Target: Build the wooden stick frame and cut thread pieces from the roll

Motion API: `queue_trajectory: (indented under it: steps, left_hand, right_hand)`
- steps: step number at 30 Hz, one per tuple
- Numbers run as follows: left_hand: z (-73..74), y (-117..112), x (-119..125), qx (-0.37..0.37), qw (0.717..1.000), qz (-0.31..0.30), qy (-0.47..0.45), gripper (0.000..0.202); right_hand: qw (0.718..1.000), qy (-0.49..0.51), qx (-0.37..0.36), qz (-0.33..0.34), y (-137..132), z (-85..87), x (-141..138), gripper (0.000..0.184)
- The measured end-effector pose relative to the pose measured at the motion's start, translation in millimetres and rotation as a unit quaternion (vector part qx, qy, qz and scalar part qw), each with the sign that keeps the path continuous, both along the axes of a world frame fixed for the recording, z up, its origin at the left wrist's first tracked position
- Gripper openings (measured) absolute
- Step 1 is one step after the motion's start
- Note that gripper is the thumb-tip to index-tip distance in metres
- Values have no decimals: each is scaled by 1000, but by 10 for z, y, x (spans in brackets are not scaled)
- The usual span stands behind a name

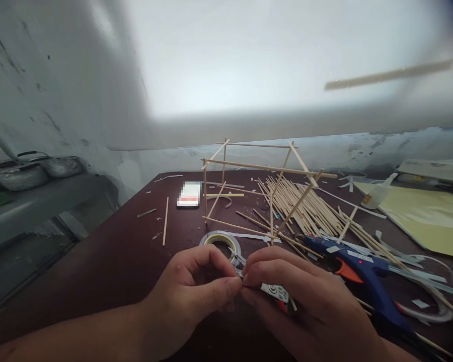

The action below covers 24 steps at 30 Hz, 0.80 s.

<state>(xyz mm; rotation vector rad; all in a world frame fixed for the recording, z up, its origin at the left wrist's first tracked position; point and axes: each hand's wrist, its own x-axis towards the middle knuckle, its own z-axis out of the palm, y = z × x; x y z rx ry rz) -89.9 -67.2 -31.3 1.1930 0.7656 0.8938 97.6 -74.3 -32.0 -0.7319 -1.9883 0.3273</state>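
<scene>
My left hand (191, 291) and my right hand (305, 296) meet at the near edge of a dark brown table (124, 251). Both pinch a small silvery strip (238, 261) between thumb and fingertips. My right hand also grips a small object with a printed white label (275, 291), part red underneath; I cannot make out what it is. Just beyond my fingers lies a roll of tape (222, 242). Behind it stands a house-shaped frame of thin wooden sticks (256, 186).
A blue glue gun with an orange trigger (357, 271) lies right of my right hand. A pile of loose sticks (309, 211) spreads behind it. A small white box (189, 194), yellow sheets (426, 216), tape scraps, and a shelf with wrapped bundles (22, 176) at left.
</scene>
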Motion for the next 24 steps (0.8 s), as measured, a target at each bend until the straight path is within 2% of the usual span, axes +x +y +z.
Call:
queue_trajectory:
  steps: [5, 12, 17, 20, 24]
  left_hand:
    - [-35, 18, -16, 12, 999, 32, -10, 18]
    - [-76, -4, -37, 40, 998, 46, -15, 17]
    - [-93, -8, -34, 55, 997, 47, -31, 15]
    - [-91, -12, -27, 59, 997, 38, -30, 13]
    - [-82, -26, -15, 80, 996, 31, -22, 12]
  right_hand:
    - [995, 13, -56, -86, 6, -51, -9, 20]
    - [988, 59, -106, -98, -63, -7, -17, 9]
    - [984, 66, -156, -50, -85, 12, -29, 8]
    - [983, 75, -163, -35, -66, -2, -59, 16]
    - [984, 84, -156, -28, -67, -4, -87, 12]
